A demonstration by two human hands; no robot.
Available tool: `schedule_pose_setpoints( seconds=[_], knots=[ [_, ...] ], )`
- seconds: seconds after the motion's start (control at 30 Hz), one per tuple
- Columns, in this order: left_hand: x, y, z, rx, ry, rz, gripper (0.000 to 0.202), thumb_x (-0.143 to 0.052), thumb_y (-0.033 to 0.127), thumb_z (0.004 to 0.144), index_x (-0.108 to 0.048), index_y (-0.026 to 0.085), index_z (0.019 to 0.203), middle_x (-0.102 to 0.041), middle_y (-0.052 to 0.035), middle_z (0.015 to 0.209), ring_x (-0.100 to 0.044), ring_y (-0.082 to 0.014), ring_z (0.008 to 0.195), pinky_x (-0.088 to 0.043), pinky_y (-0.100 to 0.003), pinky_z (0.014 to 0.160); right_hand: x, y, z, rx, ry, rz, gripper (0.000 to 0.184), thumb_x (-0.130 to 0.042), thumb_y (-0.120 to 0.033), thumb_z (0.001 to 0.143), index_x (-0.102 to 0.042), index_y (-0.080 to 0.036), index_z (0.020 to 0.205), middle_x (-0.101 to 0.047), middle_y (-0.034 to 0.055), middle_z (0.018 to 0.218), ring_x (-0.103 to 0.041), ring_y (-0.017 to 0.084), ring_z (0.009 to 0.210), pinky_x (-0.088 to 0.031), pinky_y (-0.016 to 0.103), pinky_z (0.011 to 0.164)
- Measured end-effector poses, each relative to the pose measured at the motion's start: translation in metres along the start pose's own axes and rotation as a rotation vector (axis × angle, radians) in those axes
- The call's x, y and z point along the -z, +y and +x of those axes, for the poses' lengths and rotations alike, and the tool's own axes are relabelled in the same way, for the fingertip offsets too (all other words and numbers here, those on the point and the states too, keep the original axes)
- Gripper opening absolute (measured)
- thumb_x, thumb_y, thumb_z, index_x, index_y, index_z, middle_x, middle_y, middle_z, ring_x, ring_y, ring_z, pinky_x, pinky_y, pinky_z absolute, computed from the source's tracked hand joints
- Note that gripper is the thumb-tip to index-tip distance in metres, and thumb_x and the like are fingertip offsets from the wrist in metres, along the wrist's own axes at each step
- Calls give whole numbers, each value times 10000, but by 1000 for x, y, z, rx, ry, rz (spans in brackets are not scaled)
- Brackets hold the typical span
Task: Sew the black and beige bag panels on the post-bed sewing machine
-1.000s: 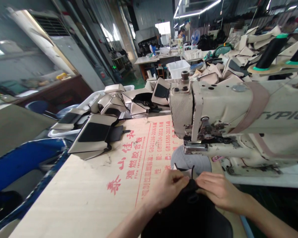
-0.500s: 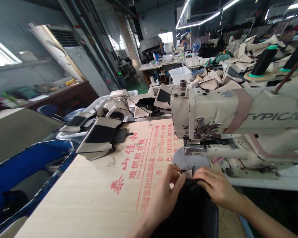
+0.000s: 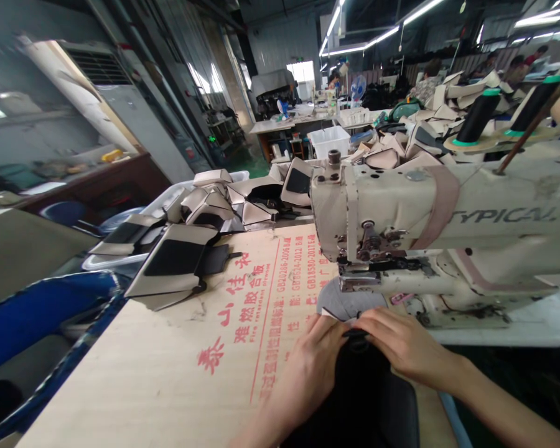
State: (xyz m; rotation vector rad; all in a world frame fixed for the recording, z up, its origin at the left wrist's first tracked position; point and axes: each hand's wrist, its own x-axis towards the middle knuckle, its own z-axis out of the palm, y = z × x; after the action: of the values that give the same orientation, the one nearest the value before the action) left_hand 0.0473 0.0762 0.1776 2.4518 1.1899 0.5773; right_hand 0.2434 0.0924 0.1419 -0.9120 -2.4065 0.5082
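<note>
Your left hand (image 3: 315,361) and right hand (image 3: 399,345) meet at the lower centre of the frame, both with bent fingers closed in a pinch on the top edge of the black piece (image 3: 368,401). That piece hangs toward the bottom edge, soft and matte, with a smooth rounded border at its right side and a small dark loop just under your fingers; a sliver of pale material shows between your fingertips. Just above your hands lies a round, flat-looking grey disc (image 3: 348,298). The sewing machine (image 3: 387,205) fills the right of the frame, its cream paint chipped over hard metal, with tall black thread spools (image 3: 478,118) above it. Under your left forearm, a smooth, pale wooden board (image 3: 158,379) carries red printing. At its far edge, left of centre, sits a boxy beige cover (image 3: 175,261) with a black panel and dark piping, beside a white plastic tub (image 3: 114,261) heaped with similar angular pieces. Crinkled blue cloth (image 3: 51,317) sags at the left edge.
</note>
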Motion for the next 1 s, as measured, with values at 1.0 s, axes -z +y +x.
schedule_pose_setpoints(
  seconds=[1.0],
  knots=[
    [13,-85,88,289,-119,353,335,-363,344,849,-608,172,698,-634,-56,687,-583,-177,669,-377,-242,610,-93,1,59,-757,630,1321,354,-545,-503,718,-510,-161,634,-437,-38,561,-379,94,538,-322,216,529]
  ],
)
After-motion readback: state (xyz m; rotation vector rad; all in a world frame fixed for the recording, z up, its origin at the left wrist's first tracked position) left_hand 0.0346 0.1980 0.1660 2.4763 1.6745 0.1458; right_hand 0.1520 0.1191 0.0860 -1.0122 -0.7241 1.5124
